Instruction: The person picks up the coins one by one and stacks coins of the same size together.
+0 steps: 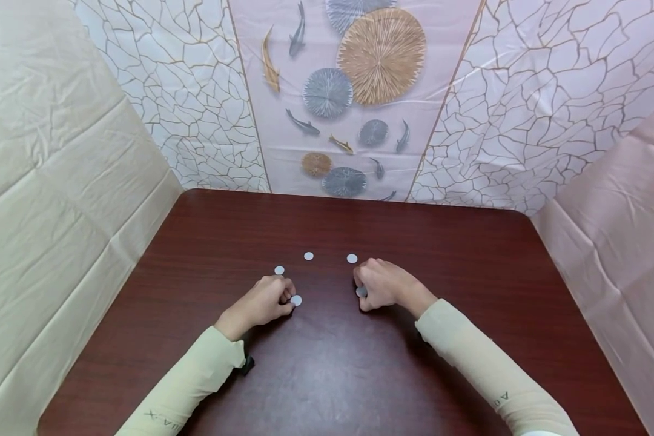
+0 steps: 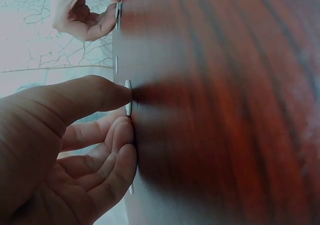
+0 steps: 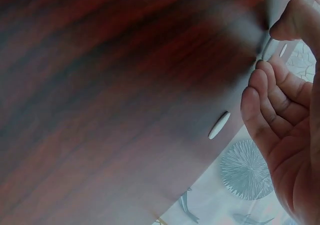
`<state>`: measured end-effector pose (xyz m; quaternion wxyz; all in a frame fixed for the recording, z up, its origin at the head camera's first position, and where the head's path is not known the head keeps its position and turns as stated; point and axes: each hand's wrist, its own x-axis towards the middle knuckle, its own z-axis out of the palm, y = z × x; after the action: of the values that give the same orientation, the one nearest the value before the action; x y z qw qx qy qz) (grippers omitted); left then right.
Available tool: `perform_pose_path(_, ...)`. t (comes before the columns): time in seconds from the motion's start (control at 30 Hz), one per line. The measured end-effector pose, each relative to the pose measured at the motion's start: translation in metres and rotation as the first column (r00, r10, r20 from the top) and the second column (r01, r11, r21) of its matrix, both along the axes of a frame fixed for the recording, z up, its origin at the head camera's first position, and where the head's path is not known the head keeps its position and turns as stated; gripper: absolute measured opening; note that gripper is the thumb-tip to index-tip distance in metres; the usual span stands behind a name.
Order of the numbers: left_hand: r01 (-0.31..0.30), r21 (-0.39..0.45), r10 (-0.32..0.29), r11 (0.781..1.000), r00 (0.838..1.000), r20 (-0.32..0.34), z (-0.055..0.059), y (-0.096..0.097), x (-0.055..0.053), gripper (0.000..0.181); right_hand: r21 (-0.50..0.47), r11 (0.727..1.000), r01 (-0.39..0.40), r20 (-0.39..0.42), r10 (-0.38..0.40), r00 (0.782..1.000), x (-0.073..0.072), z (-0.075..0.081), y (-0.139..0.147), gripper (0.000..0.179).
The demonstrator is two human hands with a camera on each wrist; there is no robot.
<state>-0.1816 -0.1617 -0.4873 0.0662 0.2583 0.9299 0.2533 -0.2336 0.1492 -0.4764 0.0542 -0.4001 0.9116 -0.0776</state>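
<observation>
My left hand point(image 1: 264, 304) is low over the table, thumb and fingertips pinching the edges of a small white disc point(image 1: 297, 300). In the left wrist view the thumb point(image 2: 107, 92) presses against this disc, which is seen edge-on at the tabletop. Across from it, my right hand point(image 1: 386, 283) pinches another disc point(image 1: 362, 292), greyed by the hand's shadow, between thumb and curled fingers. Beyond the right hand lies a white disc point(image 1: 352, 258). One more white disc point(image 1: 280, 270) sits just past the left knuckles, and a further disc point(image 1: 309, 256) is to its upper right.
The dark red-brown wooden table point(image 1: 327, 375) has rounded far corners. A patterned cloth point(image 1: 196, 91) hangs behind it, and pale cloth walls point(image 1: 49, 200) stand on both sides. A small black object point(image 1: 246, 365) shows by the left sleeve cuff.
</observation>
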Motion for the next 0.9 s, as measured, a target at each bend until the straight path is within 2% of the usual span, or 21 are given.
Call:
perform_pose_path(0.4,-0.001,-0.002,0.001,1.000,1.000,-0.001,0.000,-0.001,0.000,0.011,-0.079,0.997,-0.008,-0.029,0.006,1.000,-0.003,0.002,-0.006,0.013)
perform_pose_path(0.9,-0.008,0.005,0.008,1.000,1.000,0.018,0.000,-0.001,0.000,0.010,-0.114,0.992,-0.057,-0.012,0.056,0.998,-0.005,0.010,-0.044,0.015)
